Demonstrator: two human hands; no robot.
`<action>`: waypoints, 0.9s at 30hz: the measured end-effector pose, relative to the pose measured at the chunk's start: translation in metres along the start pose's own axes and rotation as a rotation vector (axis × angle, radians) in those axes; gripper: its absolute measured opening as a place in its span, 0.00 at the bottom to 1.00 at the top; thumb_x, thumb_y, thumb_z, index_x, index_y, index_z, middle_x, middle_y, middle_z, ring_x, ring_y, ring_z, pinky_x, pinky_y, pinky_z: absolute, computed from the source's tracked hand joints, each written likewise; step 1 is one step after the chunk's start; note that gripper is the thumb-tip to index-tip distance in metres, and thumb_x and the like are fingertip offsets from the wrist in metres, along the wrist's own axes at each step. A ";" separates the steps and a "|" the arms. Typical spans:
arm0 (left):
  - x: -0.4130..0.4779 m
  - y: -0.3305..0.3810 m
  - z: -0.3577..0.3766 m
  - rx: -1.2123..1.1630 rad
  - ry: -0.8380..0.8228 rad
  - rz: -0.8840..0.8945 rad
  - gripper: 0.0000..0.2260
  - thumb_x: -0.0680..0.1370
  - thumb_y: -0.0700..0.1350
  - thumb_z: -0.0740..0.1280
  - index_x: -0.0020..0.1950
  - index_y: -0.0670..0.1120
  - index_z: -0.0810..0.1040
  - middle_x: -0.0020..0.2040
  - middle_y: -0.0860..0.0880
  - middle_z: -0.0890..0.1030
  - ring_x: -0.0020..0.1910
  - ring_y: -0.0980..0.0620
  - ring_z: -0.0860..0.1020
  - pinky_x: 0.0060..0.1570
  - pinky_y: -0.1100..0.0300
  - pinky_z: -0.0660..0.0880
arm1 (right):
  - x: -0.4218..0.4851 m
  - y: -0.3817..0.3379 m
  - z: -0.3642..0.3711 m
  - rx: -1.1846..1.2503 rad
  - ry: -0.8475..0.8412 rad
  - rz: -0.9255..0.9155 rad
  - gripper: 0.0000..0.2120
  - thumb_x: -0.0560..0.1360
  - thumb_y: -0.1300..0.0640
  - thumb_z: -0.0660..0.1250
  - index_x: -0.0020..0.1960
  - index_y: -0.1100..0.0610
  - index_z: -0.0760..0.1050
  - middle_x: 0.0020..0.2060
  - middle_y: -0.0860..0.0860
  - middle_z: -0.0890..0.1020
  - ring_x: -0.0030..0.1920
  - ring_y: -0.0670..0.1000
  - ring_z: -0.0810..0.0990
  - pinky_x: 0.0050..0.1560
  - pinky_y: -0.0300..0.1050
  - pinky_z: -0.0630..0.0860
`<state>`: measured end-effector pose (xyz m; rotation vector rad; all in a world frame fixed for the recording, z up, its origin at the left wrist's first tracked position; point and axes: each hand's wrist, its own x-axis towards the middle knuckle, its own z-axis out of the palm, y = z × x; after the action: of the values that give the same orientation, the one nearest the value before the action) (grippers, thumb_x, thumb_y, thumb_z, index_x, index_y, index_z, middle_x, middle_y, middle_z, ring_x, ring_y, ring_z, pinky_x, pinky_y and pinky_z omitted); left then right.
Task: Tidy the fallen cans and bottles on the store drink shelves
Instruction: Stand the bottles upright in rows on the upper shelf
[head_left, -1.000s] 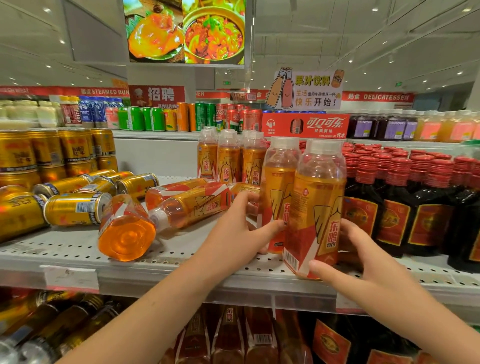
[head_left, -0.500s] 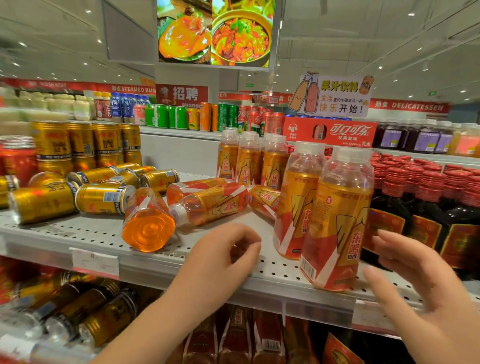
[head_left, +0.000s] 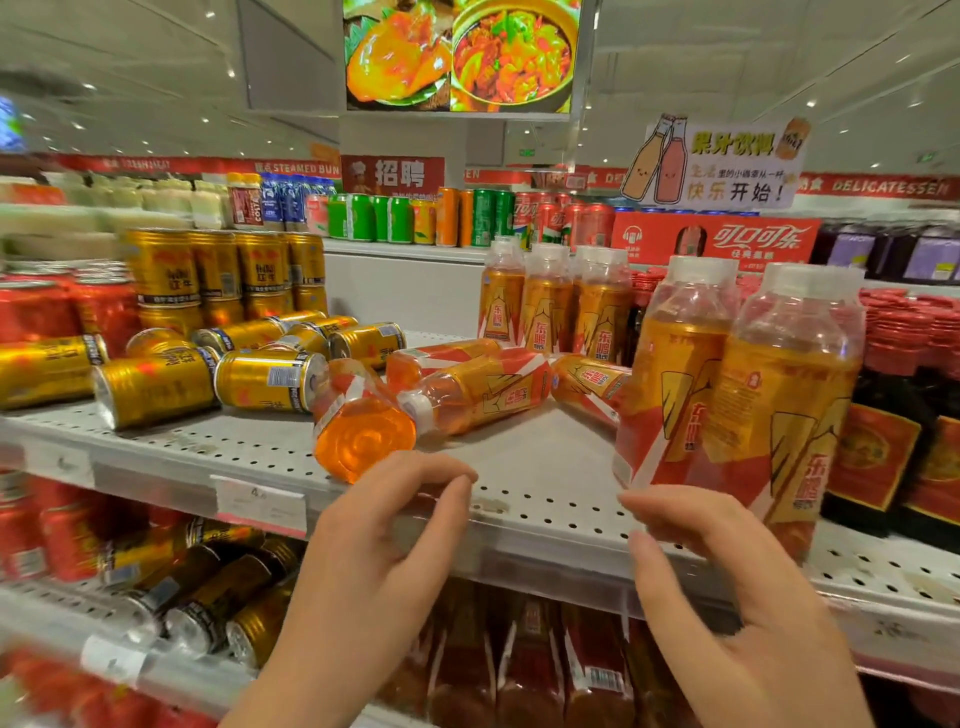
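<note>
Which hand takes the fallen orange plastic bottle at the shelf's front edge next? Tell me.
Probably left. The left hand hovers empty just below the fallen orange plastic bottle; the right hand sits farther off, by the two upright orange bottles.

Your left hand (head_left: 374, 540) is up in front, back toward you, fingers loosely curved, thumb tip close to forefinger, empty. Your right hand (head_left: 727, 597) sits slightly lower, apart from it, fingers spread and gently bent, empty too. Both bare forearms rise from below.
</note>
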<state>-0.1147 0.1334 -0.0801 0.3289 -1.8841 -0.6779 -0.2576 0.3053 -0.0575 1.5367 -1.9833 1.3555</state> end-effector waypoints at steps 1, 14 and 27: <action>0.003 -0.002 -0.011 0.002 0.023 0.013 0.04 0.81 0.50 0.67 0.51 0.59 0.81 0.49 0.58 0.84 0.50 0.55 0.82 0.46 0.65 0.76 | -0.001 0.000 0.008 -0.056 0.083 -0.039 0.11 0.75 0.51 0.68 0.55 0.39 0.77 0.54 0.34 0.80 0.57 0.36 0.77 0.57 0.23 0.66; 0.100 -0.103 -0.101 0.169 -0.305 -0.198 0.08 0.80 0.64 0.61 0.56 0.65 0.72 0.37 0.58 0.83 0.34 0.59 0.81 0.36 0.50 0.80 | 0.102 -0.006 0.110 -0.347 -0.085 0.108 0.26 0.77 0.65 0.64 0.71 0.45 0.70 0.67 0.43 0.71 0.69 0.39 0.66 0.72 0.35 0.61; 0.137 -0.098 -0.084 0.205 -0.618 -0.582 0.45 0.66 0.83 0.51 0.77 0.61 0.52 0.28 0.53 0.83 0.23 0.53 0.82 0.23 0.62 0.75 | 0.169 0.036 0.120 -0.612 -0.488 -0.095 0.44 0.72 0.40 0.71 0.77 0.30 0.46 0.78 0.38 0.54 0.77 0.44 0.54 0.76 0.56 0.60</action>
<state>-0.1021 -0.0410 -0.0108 0.9047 -2.4778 -1.0602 -0.3185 0.1083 -0.0189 1.7027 -2.2561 0.2743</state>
